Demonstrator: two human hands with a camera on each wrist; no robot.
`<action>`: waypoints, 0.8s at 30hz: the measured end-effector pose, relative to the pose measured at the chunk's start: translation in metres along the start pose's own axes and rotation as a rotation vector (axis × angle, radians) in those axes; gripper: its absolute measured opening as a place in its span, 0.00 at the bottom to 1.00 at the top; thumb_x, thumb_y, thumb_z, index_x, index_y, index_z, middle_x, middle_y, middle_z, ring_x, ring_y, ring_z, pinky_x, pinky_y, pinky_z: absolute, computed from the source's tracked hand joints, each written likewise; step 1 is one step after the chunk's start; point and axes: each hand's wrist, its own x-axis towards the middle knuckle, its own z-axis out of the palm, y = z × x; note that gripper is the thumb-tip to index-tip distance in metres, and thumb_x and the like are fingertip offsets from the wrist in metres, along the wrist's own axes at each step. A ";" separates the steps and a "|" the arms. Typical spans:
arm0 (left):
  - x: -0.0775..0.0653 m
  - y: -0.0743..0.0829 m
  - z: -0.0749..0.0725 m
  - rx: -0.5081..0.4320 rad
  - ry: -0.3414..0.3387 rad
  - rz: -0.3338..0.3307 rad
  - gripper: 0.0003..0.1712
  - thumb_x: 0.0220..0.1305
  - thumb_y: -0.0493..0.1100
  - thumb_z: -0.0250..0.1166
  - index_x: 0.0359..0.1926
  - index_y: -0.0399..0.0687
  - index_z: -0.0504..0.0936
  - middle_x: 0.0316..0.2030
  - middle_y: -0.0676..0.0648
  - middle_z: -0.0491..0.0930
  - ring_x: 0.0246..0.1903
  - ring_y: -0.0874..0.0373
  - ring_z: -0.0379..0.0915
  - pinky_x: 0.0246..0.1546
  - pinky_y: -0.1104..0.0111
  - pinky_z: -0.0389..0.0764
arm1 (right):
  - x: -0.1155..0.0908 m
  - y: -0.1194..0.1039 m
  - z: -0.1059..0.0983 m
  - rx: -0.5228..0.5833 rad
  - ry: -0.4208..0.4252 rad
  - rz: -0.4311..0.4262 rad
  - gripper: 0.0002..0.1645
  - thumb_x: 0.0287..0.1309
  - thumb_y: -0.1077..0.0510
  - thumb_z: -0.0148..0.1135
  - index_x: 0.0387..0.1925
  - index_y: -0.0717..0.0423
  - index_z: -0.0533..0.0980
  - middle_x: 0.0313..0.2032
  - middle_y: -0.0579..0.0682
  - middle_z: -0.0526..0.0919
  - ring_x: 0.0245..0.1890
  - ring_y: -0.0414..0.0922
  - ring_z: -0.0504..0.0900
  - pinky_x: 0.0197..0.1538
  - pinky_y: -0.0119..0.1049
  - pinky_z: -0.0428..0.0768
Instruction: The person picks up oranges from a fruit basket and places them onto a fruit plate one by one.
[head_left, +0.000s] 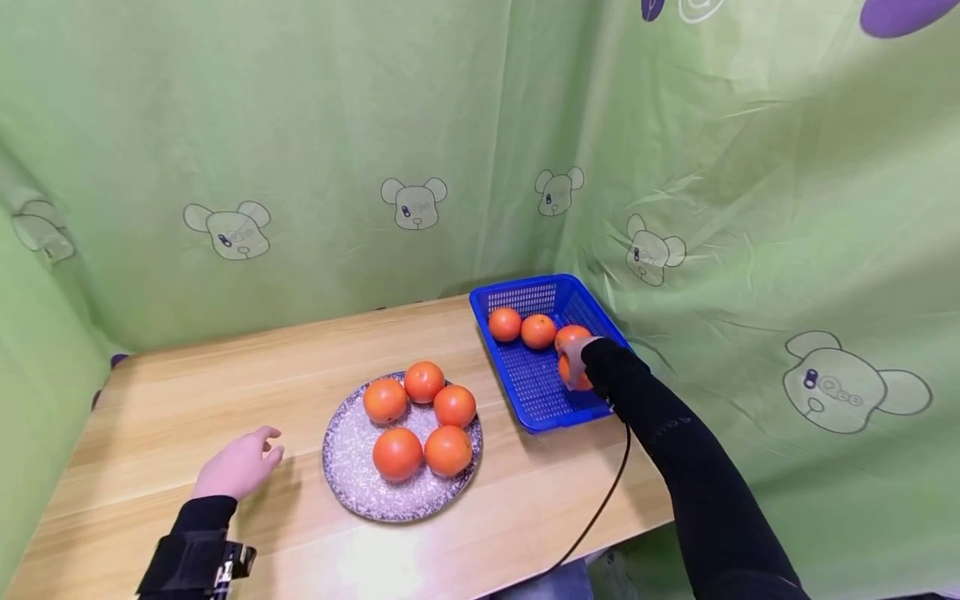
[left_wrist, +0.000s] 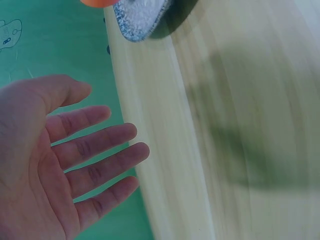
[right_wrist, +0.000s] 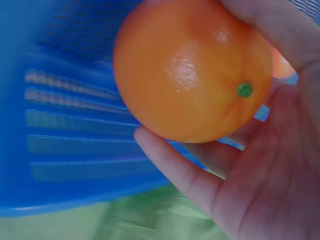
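Note:
My right hand [head_left: 576,357] reaches into the blue plastic basket [head_left: 517,396] and grips an orange [right_wrist: 185,75] with thumb and curled fingers. A small green stem spot shows on this orange in the right wrist view. Further oranges [head_left: 538,332] lie in the basket along its far side, one of them right by my right hand. Left of the plate, my left hand [head_left: 238,463] hovers over the table with nothing in it; the left wrist view shows its fingers spread and relaxed. On the speckled round plate [head_left: 348,467] sit several oranges [head_left: 397,454].
The wooden table [head_left: 247,367] carries the plate and, at its right end, the basket. A black cable [head_left: 600,508] runs from the right wrist over the table's front edge. Green curtains [head_left: 322,108] with bear faces hang behind and at both sides.

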 end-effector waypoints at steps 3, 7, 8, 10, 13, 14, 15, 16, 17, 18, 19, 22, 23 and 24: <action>0.002 0.003 0.000 0.006 0.012 0.008 0.25 0.66 0.45 0.53 0.58 0.31 0.73 0.45 0.30 0.81 0.44 0.34 0.79 0.42 0.44 0.78 | -0.003 -0.008 -0.011 -0.003 0.083 -0.024 0.42 0.32 0.48 0.78 0.54 0.54 0.74 0.43 0.56 0.80 0.44 0.53 0.78 0.46 0.45 0.78; 0.003 0.007 0.001 0.010 0.023 0.017 0.24 0.66 0.45 0.54 0.57 0.32 0.73 0.45 0.30 0.81 0.43 0.35 0.79 0.42 0.44 0.79 | -0.015 -0.031 -0.031 0.042 0.223 -0.011 0.47 0.36 0.45 0.76 0.62 0.52 0.70 0.50 0.61 0.77 0.47 0.57 0.79 0.46 0.50 0.79; 0.003 0.008 0.001 0.009 0.024 0.019 0.24 0.66 0.45 0.54 0.57 0.32 0.73 0.45 0.30 0.81 0.43 0.35 0.79 0.41 0.44 0.79 | -0.018 -0.037 -0.035 0.054 0.257 -0.014 0.48 0.37 0.45 0.76 0.62 0.51 0.70 0.52 0.61 0.76 0.48 0.58 0.79 0.46 0.52 0.80; 0.002 0.010 0.002 0.006 0.026 0.022 0.24 0.66 0.45 0.55 0.57 0.32 0.74 0.44 0.30 0.81 0.42 0.35 0.79 0.41 0.44 0.79 | -0.024 -0.049 -0.042 0.073 0.325 -0.032 0.47 0.38 0.43 0.77 0.62 0.51 0.70 0.55 0.61 0.74 0.50 0.60 0.78 0.46 0.54 0.80; 0.000 0.012 0.004 -0.002 0.024 0.022 0.24 0.65 0.45 0.55 0.56 0.32 0.74 0.44 0.30 0.81 0.42 0.35 0.79 0.40 0.44 0.79 | -0.031 -0.068 -0.045 0.116 0.441 -0.077 0.45 0.39 0.44 0.78 0.61 0.50 0.71 0.56 0.60 0.73 0.52 0.60 0.77 0.44 0.56 0.81; 0.000 0.013 0.004 -0.005 0.022 0.021 0.24 0.65 0.45 0.55 0.56 0.32 0.74 0.44 0.30 0.81 0.42 0.35 0.79 0.40 0.44 0.79 | -0.033 -0.075 -0.045 0.125 0.482 -0.095 0.45 0.39 0.45 0.78 0.61 0.49 0.71 0.56 0.60 0.73 0.52 0.61 0.77 0.44 0.57 0.81; 0.000 0.013 0.005 -0.006 0.022 0.021 0.24 0.66 0.44 0.55 0.57 0.32 0.74 0.44 0.30 0.81 0.42 0.35 0.79 0.40 0.44 0.79 | -0.035 -0.081 -0.043 0.132 0.525 -0.115 0.45 0.39 0.45 0.78 0.62 0.49 0.71 0.56 0.59 0.73 0.53 0.60 0.76 0.45 0.56 0.82; -0.001 0.013 0.006 -0.007 0.022 0.020 0.24 0.66 0.44 0.55 0.57 0.32 0.74 0.44 0.30 0.81 0.42 0.35 0.79 0.40 0.44 0.79 | -0.036 -0.088 -0.042 0.141 0.568 -0.133 0.45 0.40 0.45 0.78 0.62 0.48 0.71 0.57 0.59 0.73 0.54 0.60 0.76 0.45 0.56 0.82; 0.000 0.013 0.006 -0.007 0.023 0.021 0.24 0.66 0.44 0.55 0.57 0.32 0.74 0.44 0.30 0.81 0.42 0.35 0.79 0.40 0.44 0.79 | -0.038 -0.095 -0.039 0.150 0.612 -0.153 0.45 0.40 0.45 0.78 0.62 0.47 0.71 0.58 0.59 0.73 0.54 0.60 0.76 0.46 0.56 0.82; 0.000 0.013 0.007 -0.008 0.022 0.022 0.24 0.66 0.45 0.55 0.57 0.32 0.74 0.44 0.30 0.81 0.42 0.35 0.79 0.40 0.44 0.79 | -0.040 -0.103 -0.037 0.159 0.649 -0.174 0.46 0.41 0.46 0.78 0.63 0.47 0.70 0.58 0.58 0.73 0.55 0.60 0.75 0.48 0.55 0.81; 0.000 0.012 0.007 -0.008 0.020 0.023 0.24 0.66 0.45 0.55 0.57 0.32 0.74 0.44 0.30 0.81 0.42 0.35 0.79 0.40 0.44 0.79 | -0.042 -0.110 -0.033 0.169 0.687 -0.193 0.46 0.41 0.46 0.78 0.64 0.47 0.70 0.59 0.58 0.72 0.56 0.59 0.75 0.50 0.55 0.80; 0.002 0.013 0.009 -0.007 0.020 0.027 0.24 0.66 0.45 0.55 0.56 0.32 0.74 0.44 0.31 0.81 0.42 0.36 0.79 0.39 0.44 0.79 | -0.043 -0.135 -0.019 0.166 0.782 -0.270 0.45 0.42 0.49 0.78 0.63 0.49 0.69 0.60 0.59 0.72 0.58 0.58 0.74 0.53 0.53 0.79; 0.001 0.013 0.009 -0.009 0.019 0.027 0.24 0.66 0.45 0.55 0.57 0.32 0.74 0.44 0.31 0.81 0.42 0.36 0.79 0.39 0.44 0.79 | -0.043 -0.144 -0.013 0.164 0.797 -0.299 0.45 0.42 0.49 0.77 0.63 0.49 0.69 0.61 0.60 0.71 0.59 0.57 0.73 0.54 0.52 0.79; 0.001 0.014 0.010 -0.010 0.018 0.027 0.24 0.66 0.45 0.55 0.57 0.33 0.74 0.44 0.31 0.81 0.42 0.36 0.79 0.39 0.44 0.80 | -0.043 -0.153 -0.007 0.158 0.801 -0.324 0.44 0.43 0.49 0.77 0.63 0.49 0.69 0.61 0.59 0.71 0.59 0.56 0.73 0.55 0.51 0.79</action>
